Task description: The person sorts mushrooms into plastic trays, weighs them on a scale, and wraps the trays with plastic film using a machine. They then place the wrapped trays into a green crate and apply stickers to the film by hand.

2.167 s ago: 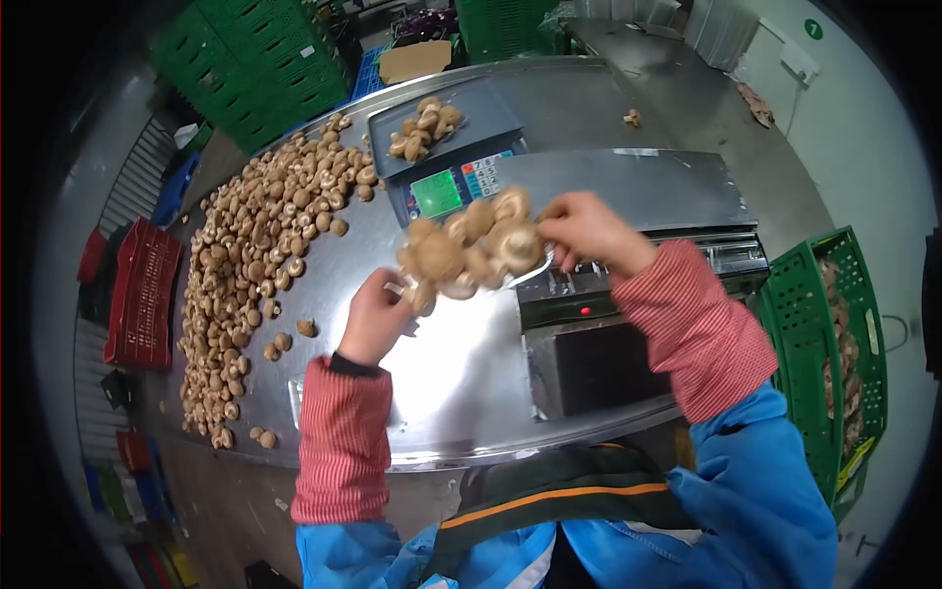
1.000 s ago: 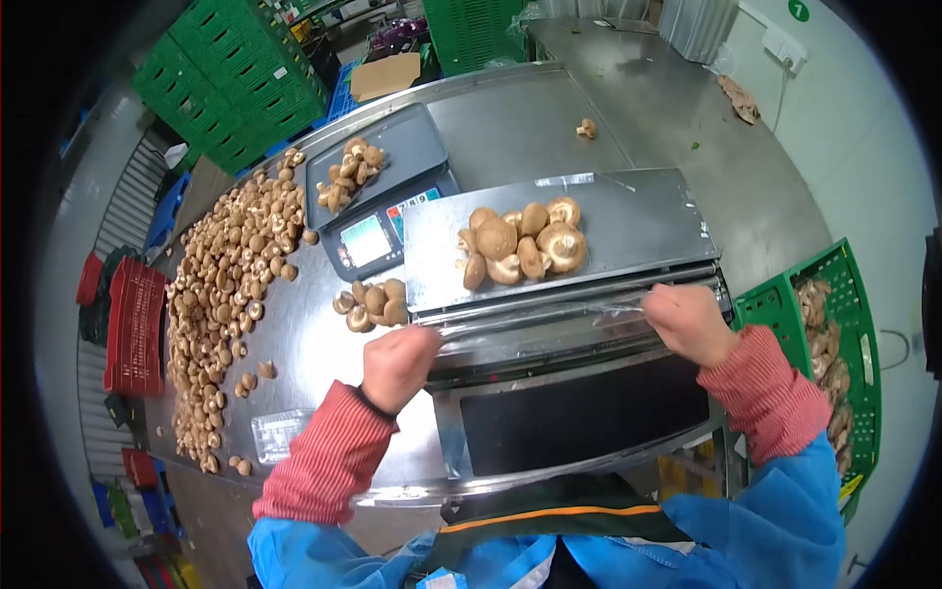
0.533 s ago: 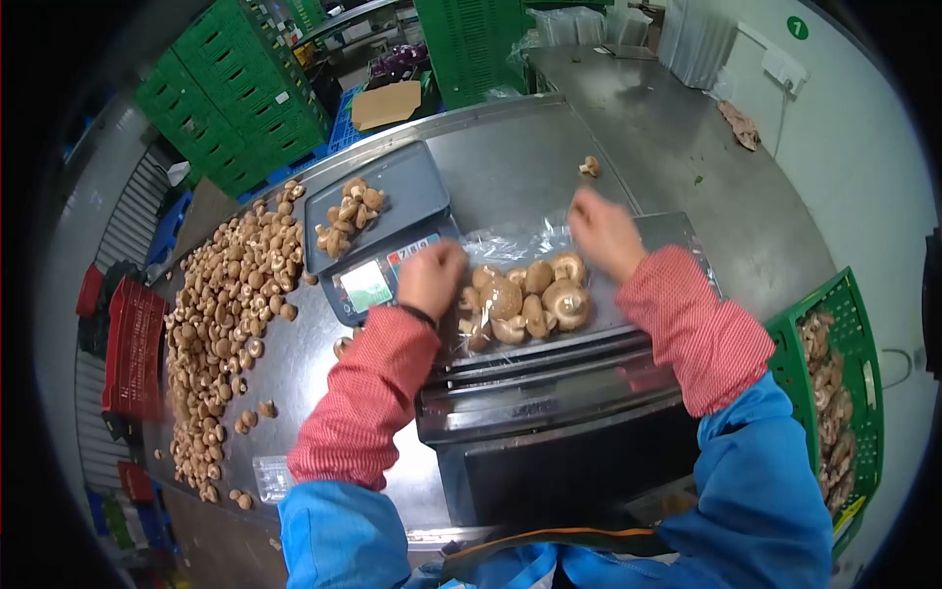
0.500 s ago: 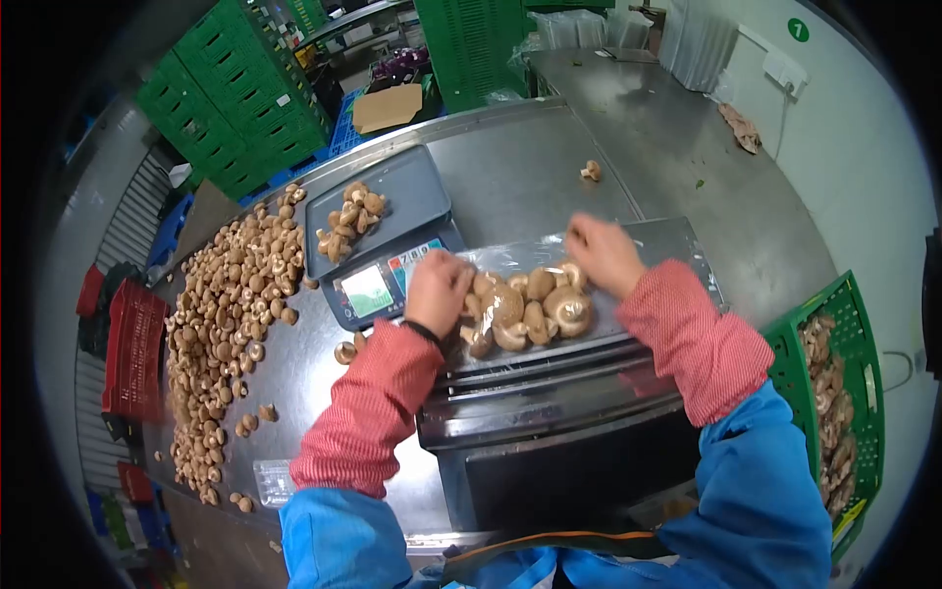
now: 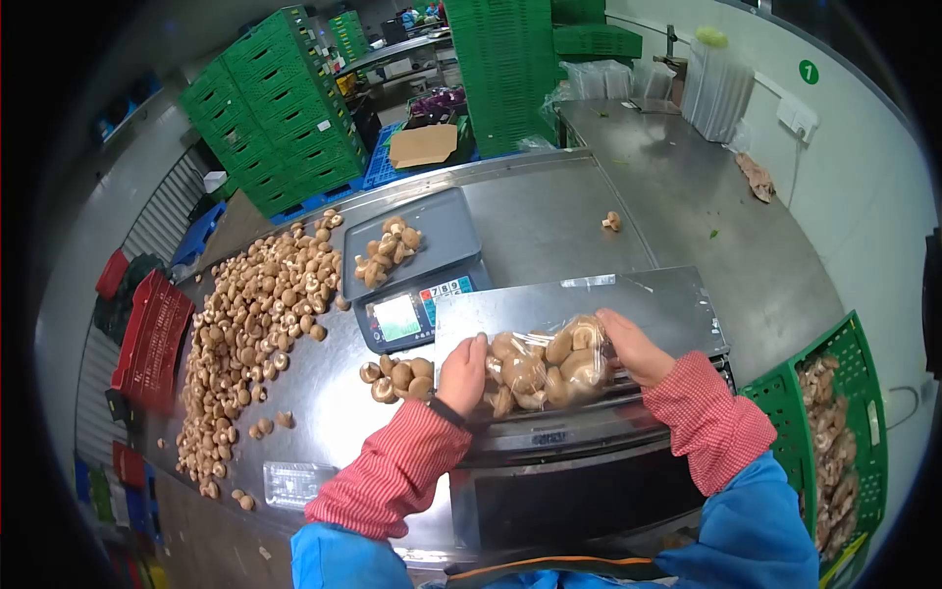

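A pack of brown mushrooms under clear film (image 5: 549,368) is held between my two hands at the front of the wrapping machine (image 5: 648,304). My left hand (image 5: 463,375) presses on the pack's left end, and my right hand (image 5: 631,348) grips its right end. Left of the machine stands a scale (image 5: 395,319), its grey tray (image 5: 449,231) bearing several loose mushrooms (image 5: 388,250). A small group of mushrooms (image 5: 397,378) lies just left of my left hand.
A large mushroom pile (image 5: 245,314) covers the steel table's left side. A clear empty tray (image 5: 294,484) lies near the front. One mushroom (image 5: 611,222) is at the back. A green crate (image 5: 873,393) holds packs at right; a red crate (image 5: 152,339) stands left.
My hands have come down from the film's back edge to the pack's two ends. The pack has shifted right and toward me, uncovering the metal plate behind. The whole view has tilted up.
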{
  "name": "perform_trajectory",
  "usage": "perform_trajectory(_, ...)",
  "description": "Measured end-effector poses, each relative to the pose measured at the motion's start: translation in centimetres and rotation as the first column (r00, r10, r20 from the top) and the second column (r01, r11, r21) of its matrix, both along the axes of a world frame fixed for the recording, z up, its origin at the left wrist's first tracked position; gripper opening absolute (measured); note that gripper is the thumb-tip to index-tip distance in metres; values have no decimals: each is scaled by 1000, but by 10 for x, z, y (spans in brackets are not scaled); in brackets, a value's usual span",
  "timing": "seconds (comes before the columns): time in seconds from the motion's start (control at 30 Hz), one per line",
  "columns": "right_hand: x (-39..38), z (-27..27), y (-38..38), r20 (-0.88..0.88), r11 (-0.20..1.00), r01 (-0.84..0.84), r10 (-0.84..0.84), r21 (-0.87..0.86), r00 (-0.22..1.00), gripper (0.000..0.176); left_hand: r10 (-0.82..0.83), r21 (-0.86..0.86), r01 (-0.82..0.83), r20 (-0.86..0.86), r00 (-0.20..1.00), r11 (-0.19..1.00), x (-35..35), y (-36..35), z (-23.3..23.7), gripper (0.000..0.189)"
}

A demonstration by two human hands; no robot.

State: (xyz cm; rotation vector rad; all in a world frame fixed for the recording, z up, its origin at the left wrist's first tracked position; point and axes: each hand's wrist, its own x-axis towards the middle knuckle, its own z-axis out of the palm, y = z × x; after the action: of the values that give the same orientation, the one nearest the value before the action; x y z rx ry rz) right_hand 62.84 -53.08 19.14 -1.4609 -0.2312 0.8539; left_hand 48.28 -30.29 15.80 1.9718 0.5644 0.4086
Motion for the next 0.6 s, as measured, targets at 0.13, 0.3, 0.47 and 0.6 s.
perform_trajectory(0.13, -33, 30, -21, -10, 992, 53, -52, 115, 999, 31, 30, -347, -46, -52, 998, 937, -24, -28, 35, 48)
perform_trajectory(0.3, -113, 23, -86, 449, 999, -53, 43, 10, 892, 26, -40, -397, 17, -48, 998, 918, -120, -80, 53, 40)
perform_trajectory(0.47, -163, -32, -109, 463, 986, 47, 33, -159, 886, 19, 0, -101, -16, -159, 987, 995, -170, -110, 2, 29)
perform_trajectory(0.6, -172, -67, -123, 47, 964, -97, 112, -246, 993, 14, 35, 210, 11, -214, 976, 978, -185, -105, -29, 27)
